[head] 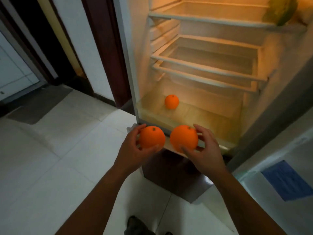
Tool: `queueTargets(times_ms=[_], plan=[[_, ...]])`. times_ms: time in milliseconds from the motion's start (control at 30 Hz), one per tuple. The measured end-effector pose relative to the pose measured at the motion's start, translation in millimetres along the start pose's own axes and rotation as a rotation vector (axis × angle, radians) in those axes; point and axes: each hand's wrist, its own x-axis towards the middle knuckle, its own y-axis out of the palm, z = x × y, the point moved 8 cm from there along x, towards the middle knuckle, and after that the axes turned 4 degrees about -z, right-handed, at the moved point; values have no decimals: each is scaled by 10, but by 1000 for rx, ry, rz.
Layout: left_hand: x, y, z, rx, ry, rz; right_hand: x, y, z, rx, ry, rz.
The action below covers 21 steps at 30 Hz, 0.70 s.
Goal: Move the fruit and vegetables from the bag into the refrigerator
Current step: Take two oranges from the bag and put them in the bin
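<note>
The refrigerator (208, 68) stands open and lit inside. My left hand (131, 149) holds one orange (152, 136), and my right hand (207, 147) holds a second orange (184, 137). Both are just in front of the lower front edge of the fridge. A third orange (171, 101) sits inside the clear bottom drawer (194, 119), toward its back left. A large green fruit (281, 11) rests on the top shelf at the right. The bag is not in view.
Several wire-rimmed shelves (208, 67) sit above the drawer. The fridge door (279, 175) stands open on the right with a blue patch on it. A dark lower compartment (176, 177) is below my hands. White tiled floor, a grey mat (39, 106) and doorways lie left.
</note>
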Motion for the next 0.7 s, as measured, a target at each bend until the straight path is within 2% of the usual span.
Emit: queueTargets(times_ms=[133, 400, 500, 700], plan=[[773, 92, -137, -25, 60, 59, 553, 18, -8, 11, -10, -73], [2101, 386, -305, 28, 163, 260, 1348, 218, -245, -97, 116, -238], [2463, 616, -145, 117, 151, 346, 1488, 252, -377, -144, 174, -323], [2690, 987, 142, 350, 207, 557, 1551, 287, -609, -240, 304, -290]])
